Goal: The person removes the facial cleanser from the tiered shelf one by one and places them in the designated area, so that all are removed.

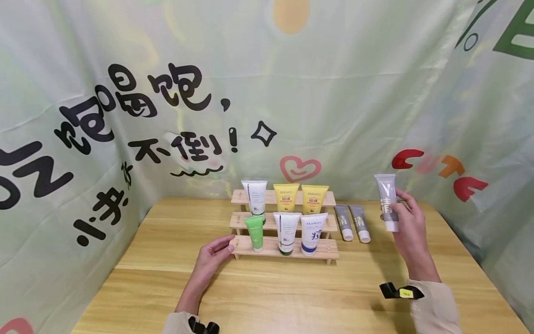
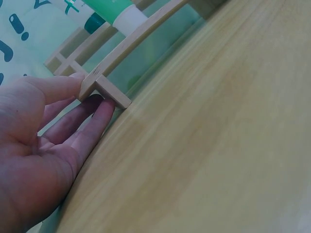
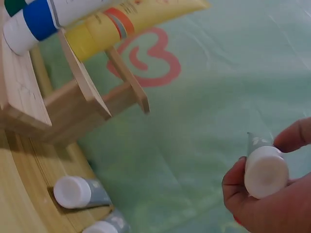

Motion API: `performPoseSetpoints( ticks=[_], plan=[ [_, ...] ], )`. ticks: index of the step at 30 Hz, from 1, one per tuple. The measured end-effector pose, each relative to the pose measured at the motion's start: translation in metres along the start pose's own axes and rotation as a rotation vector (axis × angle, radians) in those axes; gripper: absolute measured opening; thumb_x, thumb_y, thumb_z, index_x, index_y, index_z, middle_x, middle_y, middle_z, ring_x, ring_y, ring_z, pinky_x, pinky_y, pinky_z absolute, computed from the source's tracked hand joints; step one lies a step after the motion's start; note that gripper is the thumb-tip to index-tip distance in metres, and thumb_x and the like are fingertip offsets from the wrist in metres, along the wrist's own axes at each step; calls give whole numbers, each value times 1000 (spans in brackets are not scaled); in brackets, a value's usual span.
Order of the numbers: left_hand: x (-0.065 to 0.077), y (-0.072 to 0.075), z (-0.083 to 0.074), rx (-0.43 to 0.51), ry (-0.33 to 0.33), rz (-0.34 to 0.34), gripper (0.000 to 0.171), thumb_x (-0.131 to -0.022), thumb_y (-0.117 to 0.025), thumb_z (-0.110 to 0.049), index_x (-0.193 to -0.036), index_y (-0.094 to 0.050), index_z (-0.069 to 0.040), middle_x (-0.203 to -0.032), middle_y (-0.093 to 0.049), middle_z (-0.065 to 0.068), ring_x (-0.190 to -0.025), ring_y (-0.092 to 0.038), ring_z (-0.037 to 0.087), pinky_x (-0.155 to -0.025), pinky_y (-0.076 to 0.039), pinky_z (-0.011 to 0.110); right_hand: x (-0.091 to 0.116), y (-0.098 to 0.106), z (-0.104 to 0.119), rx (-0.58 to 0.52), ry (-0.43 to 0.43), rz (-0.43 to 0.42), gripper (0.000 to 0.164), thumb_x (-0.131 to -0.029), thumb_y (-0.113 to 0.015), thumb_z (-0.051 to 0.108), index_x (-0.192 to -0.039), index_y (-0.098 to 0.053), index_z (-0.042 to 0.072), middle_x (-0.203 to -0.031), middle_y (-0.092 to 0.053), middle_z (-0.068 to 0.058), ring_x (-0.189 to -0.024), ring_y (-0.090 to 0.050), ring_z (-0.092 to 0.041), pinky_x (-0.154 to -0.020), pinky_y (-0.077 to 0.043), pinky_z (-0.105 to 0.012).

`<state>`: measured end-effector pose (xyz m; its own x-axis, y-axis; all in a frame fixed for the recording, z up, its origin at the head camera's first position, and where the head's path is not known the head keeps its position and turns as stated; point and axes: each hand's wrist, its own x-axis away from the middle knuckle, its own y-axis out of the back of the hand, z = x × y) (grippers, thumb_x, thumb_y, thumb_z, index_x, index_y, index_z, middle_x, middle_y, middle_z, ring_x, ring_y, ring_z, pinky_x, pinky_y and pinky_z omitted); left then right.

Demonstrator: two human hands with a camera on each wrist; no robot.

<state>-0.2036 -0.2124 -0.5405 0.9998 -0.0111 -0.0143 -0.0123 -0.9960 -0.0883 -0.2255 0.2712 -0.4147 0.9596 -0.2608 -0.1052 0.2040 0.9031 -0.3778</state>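
A grey squeeze tube point(image 1: 387, 202) with a white cap stands cap-down in the air, pinched between the thumb and fingers of my right hand point(image 1: 410, 227). Its round cap faces the camera in the right wrist view. My left hand point(image 1: 212, 255) grips the left front corner of a three-step wooden display rack point(image 1: 292, 241); in the left wrist view the fingers point(image 2: 99, 119) reach under that corner. On the front step are a green tube point(image 1: 255, 232), a white tube point(image 1: 286, 232) and a white-and-blue tube point(image 1: 313, 232).
Farther back on the rack are a white tube point(image 1: 255, 197) and two yellow tubes point(image 1: 286, 197). Right of it, two more grey tubes point(image 1: 344, 222) lie on the wooden table point(image 1: 292, 297). A printed cloth point(image 1: 342, 116) hangs behind and at the sides.
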Motion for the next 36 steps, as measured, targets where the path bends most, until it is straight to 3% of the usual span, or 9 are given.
performPoseSetpoints(
  ticks=[5,13,18,24,28,33,36],
  plan=[
    [1,0,1,2,2,-1,39,-96,-72,-3,-134,-65,3,-132,-64,24,-109,-68,21,-89,-61,33,-3,14,-7,57,-9,-51,32,-102,-63,9,-133,-63,16,-116,-56,4,-102,-51,-13,-72,-55,-16],
    [0,1,0,-10,10,-1,40,-95,-73,-5,-134,-66,2,-134,-64,22,-109,-68,22,-89,-61,33,-10,35,-27,90,-145,-69,32,-103,-55,4,-127,-65,22,-113,-55,8,-103,-51,-11,-76,-54,-16],
    [-1,1,0,0,7,9,39,-95,-73,-4,-133,-66,3,-133,-64,23,-110,-68,21,-90,-61,34,-17,44,-43,125,-148,-132,28,-100,-64,5,-123,-72,19,-98,-67,12,-92,-59,-5,-72,-54,-15],
    [0,1,0,6,-2,7,39,-95,-72,-3,-133,-65,3,-132,-64,23,-110,-68,20,-89,-61,34,-23,51,-63,359,-171,-291,36,-97,-69,11,-133,-69,9,-87,-65,22,-89,-55,-2,-68,-50,-9],
    [0,1,0,9,4,2,39,-95,-72,-2,-133,-65,3,-132,-64,23,-109,-68,20,-89,-61,34,-26,55,-72,497,-170,-305,48,-98,-68,14,-141,-59,-3,-86,-60,23,-89,-54,-2,-67,-50,-8],
    [0,1,0,14,-3,5,39,-95,-72,-3,-134,-65,4,-134,-63,23,-110,-68,20,-90,-61,34,-29,59,-76,621,-168,-297,50,-99,-67,21,-143,-58,-2,-92,-58,22,-89,-52,-2,-67,-48,-7],
    [0,1,0,13,-10,6,40,-96,-72,-3,-134,-65,4,-135,-63,23,-110,-68,19,-90,-61,34,-30,60,-78,672,-165,-301,48,-99,-67,21,-142,-59,-1,-99,-64,13,-90,-53,-1,-68,-48,-6]
  ],
)
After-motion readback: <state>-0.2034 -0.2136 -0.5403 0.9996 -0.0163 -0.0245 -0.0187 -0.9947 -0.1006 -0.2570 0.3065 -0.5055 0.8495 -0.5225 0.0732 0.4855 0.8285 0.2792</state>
